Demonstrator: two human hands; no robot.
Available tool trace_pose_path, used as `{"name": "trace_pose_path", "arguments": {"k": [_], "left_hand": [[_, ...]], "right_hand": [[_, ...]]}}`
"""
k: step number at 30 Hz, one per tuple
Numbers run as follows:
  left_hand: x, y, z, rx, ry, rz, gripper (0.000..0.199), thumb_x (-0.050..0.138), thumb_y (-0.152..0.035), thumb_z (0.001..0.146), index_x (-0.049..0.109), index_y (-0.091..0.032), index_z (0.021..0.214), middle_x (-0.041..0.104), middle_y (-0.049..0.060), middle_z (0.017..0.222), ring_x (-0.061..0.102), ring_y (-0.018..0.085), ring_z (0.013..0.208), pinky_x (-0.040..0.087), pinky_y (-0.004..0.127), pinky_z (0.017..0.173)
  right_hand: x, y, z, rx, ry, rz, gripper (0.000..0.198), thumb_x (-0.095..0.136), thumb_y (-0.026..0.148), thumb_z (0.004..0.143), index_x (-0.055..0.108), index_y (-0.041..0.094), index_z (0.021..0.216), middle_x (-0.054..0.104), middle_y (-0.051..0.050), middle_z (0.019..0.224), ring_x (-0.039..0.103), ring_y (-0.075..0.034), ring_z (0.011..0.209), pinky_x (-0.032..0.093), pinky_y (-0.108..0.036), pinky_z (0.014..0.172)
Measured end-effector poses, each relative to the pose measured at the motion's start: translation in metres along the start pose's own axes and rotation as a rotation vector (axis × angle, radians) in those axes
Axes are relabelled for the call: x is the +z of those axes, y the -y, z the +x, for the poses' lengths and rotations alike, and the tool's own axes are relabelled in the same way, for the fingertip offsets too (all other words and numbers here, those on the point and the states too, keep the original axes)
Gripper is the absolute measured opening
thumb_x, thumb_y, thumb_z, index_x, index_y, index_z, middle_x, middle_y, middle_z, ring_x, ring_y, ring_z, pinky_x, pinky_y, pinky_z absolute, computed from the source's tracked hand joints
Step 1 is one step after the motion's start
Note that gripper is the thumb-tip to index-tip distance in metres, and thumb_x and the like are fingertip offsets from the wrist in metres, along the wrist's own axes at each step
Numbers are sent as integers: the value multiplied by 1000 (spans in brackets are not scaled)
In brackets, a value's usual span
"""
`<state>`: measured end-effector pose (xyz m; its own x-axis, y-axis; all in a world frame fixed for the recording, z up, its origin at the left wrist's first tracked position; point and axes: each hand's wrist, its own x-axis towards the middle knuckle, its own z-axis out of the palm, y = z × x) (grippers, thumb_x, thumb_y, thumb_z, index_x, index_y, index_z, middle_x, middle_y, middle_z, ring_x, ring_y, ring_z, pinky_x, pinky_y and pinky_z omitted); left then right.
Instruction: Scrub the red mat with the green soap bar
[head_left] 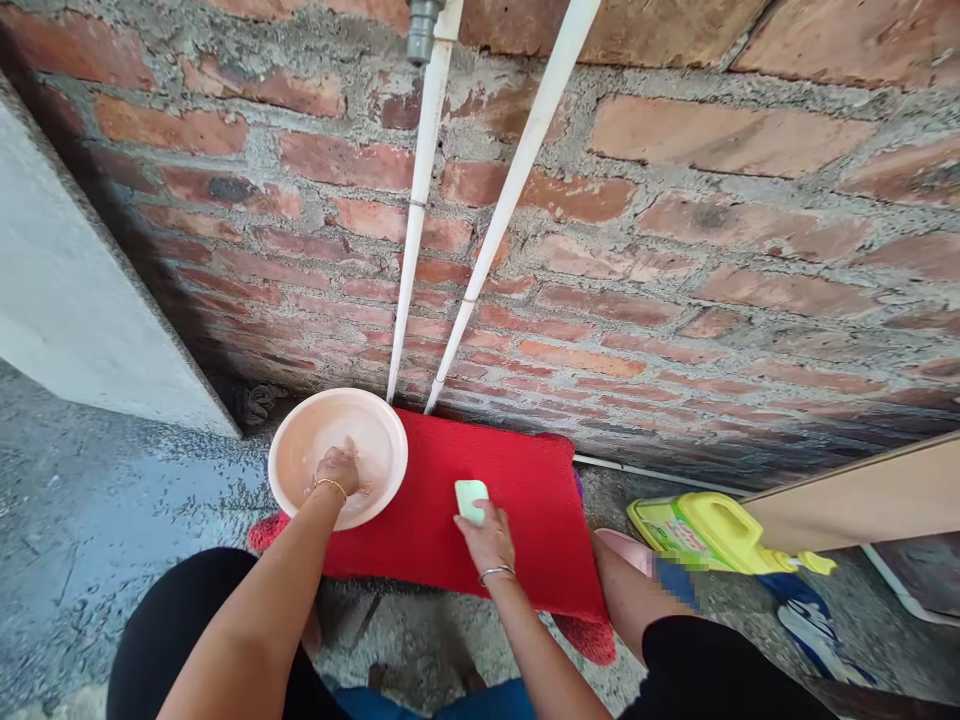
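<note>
My left hand [337, 470] reaches down into a pale pink basin [281, 480], which holds some cloudy water. Its fingertips are hard to make out there, so I cannot tell whether they grip anything. A thin gold-coloured bracelet circles that wrist. My right hand [491, 540] is closed on a pale green, rounded block [470, 493], which looks like a brush or a bar of soap. The block rests against a red cloth [420, 540], spread flat over a low support between my legs. The basin stands on the cloth's left end.
A brick wall [600, 280] with two white pipes [501, 215] rises just beyond the cloth. To the right lies a yellow detergent bottle [712, 530] beside a blue-and-white shoe [817, 625]. A pale slab [90, 250] leans at left above wet concrete floor [150, 520].
</note>
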<state>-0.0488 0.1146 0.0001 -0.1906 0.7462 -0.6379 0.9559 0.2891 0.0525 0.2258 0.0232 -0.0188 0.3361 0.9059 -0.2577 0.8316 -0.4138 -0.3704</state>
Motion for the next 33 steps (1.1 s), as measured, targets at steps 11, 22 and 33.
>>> {"name": "trace_pose_path", "arguments": {"k": [11,22,33], "left_hand": [[6,5,3,-16,-3,-38,117,72,-48,60,1,-24,150,24,23,149,39,40,128,38,53,97],[14,5,12,-12,-40,-34,110,69,-43,63,5,-24,150,34,23,143,44,39,124,42,53,91],[11,1,8,-40,-30,-3,118,73,-43,60,0,-23,150,36,22,140,46,38,122,41,49,92]], "right_hand": [[18,95,19,-292,72,-8,32,68,33,70,62,28,102,55,-4,104,56,-19,93,41,-27,79],[-15,-16,59,26,-162,-1,28,61,43,75,62,26,97,55,-3,90,55,-17,76,43,-30,75],[6,94,57,-299,107,-88,33,66,37,73,63,27,104,54,-5,106,54,-20,96,40,-28,83]]}}
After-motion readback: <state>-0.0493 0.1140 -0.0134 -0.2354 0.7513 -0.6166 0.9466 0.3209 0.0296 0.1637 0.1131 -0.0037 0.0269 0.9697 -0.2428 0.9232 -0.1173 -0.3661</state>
